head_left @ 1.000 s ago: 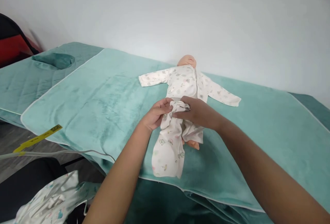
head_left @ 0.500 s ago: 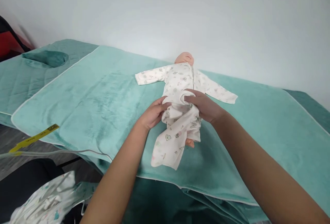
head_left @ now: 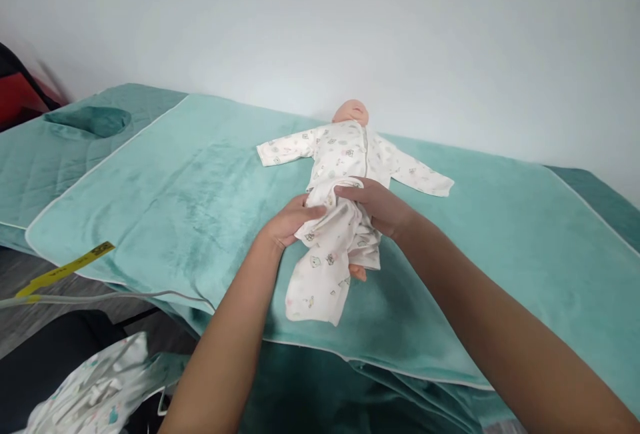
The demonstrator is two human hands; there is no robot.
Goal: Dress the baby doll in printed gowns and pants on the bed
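A baby doll [head_left: 351,112] lies on its back on the teal bed cover, its head toward the wall. It wears a white printed top [head_left: 340,151] with both sleeves spread out. Around its lower body bunch white printed baby pants [head_left: 320,281], one leg lying flat toward the near edge. My left hand [head_left: 293,221] grips the pants at the left of the waist, thumb on top. My right hand [head_left: 377,204] holds the waistband from the right, fingers on the gathered cloth. One foot [head_left: 357,272] of the doll shows below the cloth; the other leg is hidden.
The teal cover [head_left: 150,174] spreads over the bed, which has a face hole [head_left: 90,121] at the left. A white wall [head_left: 300,27] stands behind. At the lower left are a cable [head_left: 125,297] with a yellow tag [head_left: 65,269] and a printed cloth [head_left: 95,387] on a dark seat.
Both hands have shifted slightly left with the pants waist. The cloth lies flatter over the doll's lower body, and my left thumb now rests on top of it.
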